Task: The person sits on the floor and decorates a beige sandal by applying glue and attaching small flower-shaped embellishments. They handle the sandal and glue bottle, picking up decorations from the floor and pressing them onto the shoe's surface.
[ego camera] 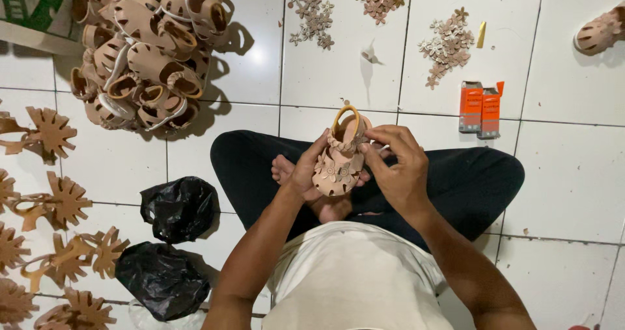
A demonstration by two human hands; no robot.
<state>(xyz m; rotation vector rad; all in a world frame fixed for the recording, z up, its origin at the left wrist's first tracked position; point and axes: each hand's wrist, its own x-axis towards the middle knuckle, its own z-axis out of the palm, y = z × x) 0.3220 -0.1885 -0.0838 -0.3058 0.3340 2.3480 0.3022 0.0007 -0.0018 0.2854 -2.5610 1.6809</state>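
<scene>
Sitting cross-legged on glossy white tile floor (pixel 260 76), left to right: heap of tan sandals (pixel 146 50), crinkled black bags (pixel 179 207); left hand (pixel 306 174) cupping small beige cut-out sandal (pixel 338 161) over lap; right hand (pixel 397 167) pinching its braided strap; orange boxes (pixel 480 109).

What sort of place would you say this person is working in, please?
Probably a small home or floor workshop for making sandals: a pile of finished sandals on the white tiled floor, loose flower trims, and both hands on one small sandal.
</scene>
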